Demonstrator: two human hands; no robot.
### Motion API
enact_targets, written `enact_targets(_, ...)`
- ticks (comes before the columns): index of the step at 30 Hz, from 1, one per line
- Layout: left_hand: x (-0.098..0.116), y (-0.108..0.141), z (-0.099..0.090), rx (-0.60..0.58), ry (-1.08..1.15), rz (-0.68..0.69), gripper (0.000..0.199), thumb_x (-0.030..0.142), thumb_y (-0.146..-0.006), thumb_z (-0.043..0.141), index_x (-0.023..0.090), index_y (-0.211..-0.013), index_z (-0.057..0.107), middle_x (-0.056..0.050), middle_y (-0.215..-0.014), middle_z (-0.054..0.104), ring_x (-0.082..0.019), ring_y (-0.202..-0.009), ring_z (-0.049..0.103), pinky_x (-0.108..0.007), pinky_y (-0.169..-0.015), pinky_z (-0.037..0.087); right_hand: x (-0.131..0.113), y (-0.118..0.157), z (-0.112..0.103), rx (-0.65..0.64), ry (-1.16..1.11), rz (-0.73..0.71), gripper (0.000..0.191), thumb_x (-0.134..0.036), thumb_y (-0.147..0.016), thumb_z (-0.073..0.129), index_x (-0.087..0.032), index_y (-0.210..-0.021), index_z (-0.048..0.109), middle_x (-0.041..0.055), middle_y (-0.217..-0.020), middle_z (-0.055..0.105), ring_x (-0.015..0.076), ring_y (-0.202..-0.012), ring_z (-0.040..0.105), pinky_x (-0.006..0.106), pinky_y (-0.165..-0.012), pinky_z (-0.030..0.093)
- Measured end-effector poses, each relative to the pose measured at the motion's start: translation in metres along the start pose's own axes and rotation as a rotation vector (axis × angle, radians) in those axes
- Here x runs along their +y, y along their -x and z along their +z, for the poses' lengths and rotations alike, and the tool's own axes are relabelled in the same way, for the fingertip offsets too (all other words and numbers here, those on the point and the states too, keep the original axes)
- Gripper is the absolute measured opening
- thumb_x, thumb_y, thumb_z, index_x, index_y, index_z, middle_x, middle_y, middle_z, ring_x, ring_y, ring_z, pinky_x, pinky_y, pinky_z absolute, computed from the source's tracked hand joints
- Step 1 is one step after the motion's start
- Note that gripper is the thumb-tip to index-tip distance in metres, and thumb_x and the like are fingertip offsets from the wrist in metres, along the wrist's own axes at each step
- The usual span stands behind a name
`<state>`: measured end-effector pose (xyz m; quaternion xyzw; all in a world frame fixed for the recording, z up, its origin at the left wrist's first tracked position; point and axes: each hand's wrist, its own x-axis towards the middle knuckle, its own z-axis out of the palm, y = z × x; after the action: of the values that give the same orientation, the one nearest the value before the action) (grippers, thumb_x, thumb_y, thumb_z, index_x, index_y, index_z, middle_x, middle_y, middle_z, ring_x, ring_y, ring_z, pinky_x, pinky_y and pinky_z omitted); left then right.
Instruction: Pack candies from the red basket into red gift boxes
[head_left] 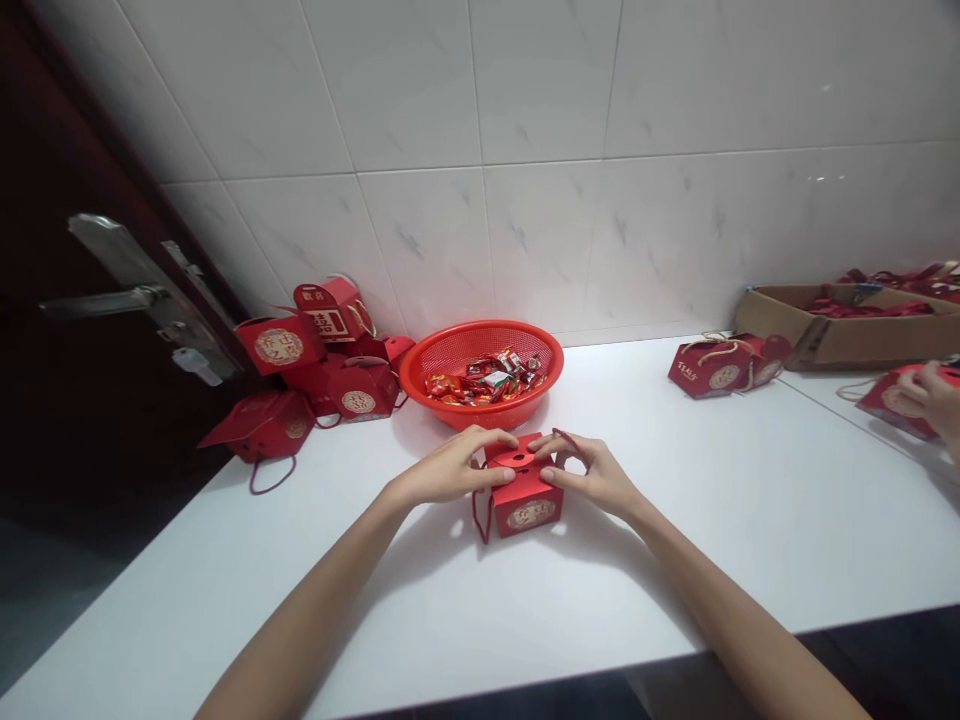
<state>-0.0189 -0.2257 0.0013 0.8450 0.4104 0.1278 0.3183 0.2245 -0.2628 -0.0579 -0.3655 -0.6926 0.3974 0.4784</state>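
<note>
A small red gift box [529,505] with a round gold emblem on its front stands on the white table [465,620]. On its left side, my left hand [457,468] grips the top with thumb in front and fingers behind. My right hand [589,473] holds the right side of the top the same way, a dark red cord looped by its fingers. Another stretch of cord hangs at the box's left. The top flaps lie between my hands, with a small hole showing. Just behind is a red plastic basket [480,412] of wrapped sweets [491,378].
Several red boxes [360,390] are piled at the back left, near a door handle [112,300]. At the right are red boxes [709,368] with cream cords and a cardboard box [862,340] of dark red items. Another person's hand [937,400] touches a red box [896,405].
</note>
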Motion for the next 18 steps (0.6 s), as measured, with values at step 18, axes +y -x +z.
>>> enact_targets(18,0.051,0.024,-0.016,0.204,0.720,0.056,0.047,0.043,-0.085,0.075,0.018,-0.123,0.065,-0.012,-0.125,0.070,-0.032,-0.121,0.064,-0.049,-0.105,0.051,-0.065,-0.034,-0.007,0.006,0.020,0.054,0.031,-0.047,-0.081,0.072,-0.016,-0.079,0.071,0.0062,-0.080,0.072,0.0198,-0.075,0.067,0.035,-0.073,0.053)
